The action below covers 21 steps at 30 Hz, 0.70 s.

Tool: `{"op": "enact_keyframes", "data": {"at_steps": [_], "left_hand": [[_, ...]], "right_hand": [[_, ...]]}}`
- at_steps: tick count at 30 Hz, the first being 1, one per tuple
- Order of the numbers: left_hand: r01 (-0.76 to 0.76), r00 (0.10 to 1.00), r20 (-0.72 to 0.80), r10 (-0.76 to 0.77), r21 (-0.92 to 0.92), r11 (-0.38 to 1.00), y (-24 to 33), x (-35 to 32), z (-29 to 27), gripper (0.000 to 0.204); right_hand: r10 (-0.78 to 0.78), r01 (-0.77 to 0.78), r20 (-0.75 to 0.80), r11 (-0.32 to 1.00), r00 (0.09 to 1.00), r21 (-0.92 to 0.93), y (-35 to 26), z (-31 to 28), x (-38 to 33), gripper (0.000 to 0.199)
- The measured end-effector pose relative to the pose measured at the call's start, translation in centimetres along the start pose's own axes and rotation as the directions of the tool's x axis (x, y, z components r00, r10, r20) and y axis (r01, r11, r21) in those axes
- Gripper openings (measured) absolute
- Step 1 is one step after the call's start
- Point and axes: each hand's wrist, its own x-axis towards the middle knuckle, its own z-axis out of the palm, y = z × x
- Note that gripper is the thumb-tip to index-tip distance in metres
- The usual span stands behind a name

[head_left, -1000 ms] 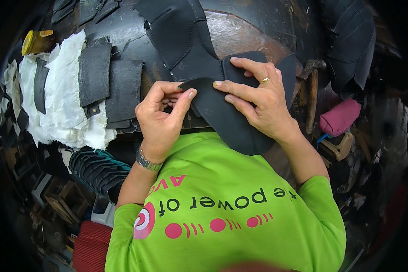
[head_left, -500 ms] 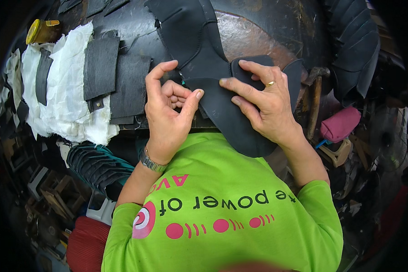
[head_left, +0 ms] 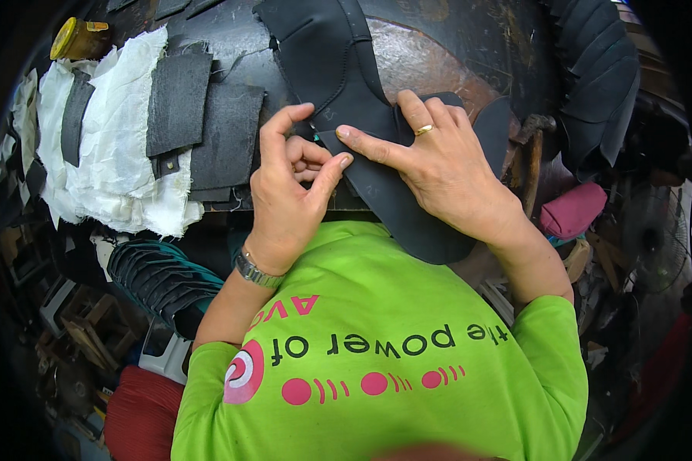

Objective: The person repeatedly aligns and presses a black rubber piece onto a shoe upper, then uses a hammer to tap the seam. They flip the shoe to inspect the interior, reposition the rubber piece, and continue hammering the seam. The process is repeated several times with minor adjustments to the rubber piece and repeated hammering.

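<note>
A long black leather piece (head_left: 338,69) with stitched seams lies on a dark round work surface (head_left: 454,54) and hangs over its near edge. My left hand (head_left: 288,192) pinches the piece's left edge between thumb and forefinger. My right hand (head_left: 446,173), with a ring on one finger, lies flat on top of the piece, its forefinger pointing left toward my left thumb. Under my right hand a smaller black flap (head_left: 494,131) shows beside the knuckles.
Dark grey rectangular cut pieces (head_left: 207,123) lie on white cloth (head_left: 108,169) at the left. A yellow-lidded jar (head_left: 73,38) stands at the far left. A stack of black curved pieces (head_left: 158,280) lies below the edge. More black pieces (head_left: 600,77) and a magenta pad (head_left: 573,209) are on the right.
My left hand moved up along the piece's left edge and now pinches it closer to my right forefinger. My right hand stayed pressed flat on the piece.
</note>
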Motion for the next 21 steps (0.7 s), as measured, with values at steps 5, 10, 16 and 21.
{"op": "enact_keyframes", "data": {"at_steps": [5, 10, 16, 21], "left_hand": [[-0.012, 0.999, -0.031, 0.013, 0.021, 1.0, 0.4, 0.7, -1.1, 0.059], [0.033, 0.999, 0.003, -0.033, -0.19, 0.981, -0.7, 2.5, -1.2, 0.054], [-0.099, 0.995, -0.009, 0.099, -0.187, 0.977, -1.4, 3.0, -0.7, 0.063], [-0.304, 0.949, -0.063, 0.31, 0.094, 0.948, -0.7, 2.8, -0.4, 0.064]], "right_hand": [[-0.015, 0.017, 0.043, 0.999, 0.999, -0.045, 0.0, -0.3, 0.1, 0.067], [-0.047, 0.048, 0.009, 0.994, 0.999, -0.095, 0.1, 0.2, -0.2, 0.071], [-0.014, 0.029, -0.129, 0.993, 0.992, 0.116, 0.9, 0.5, -1.7, 0.069], [0.416, -0.38, -0.506, 0.907, 0.755, 0.178, 3.8, -1.7, -8.3, 0.063]]}}
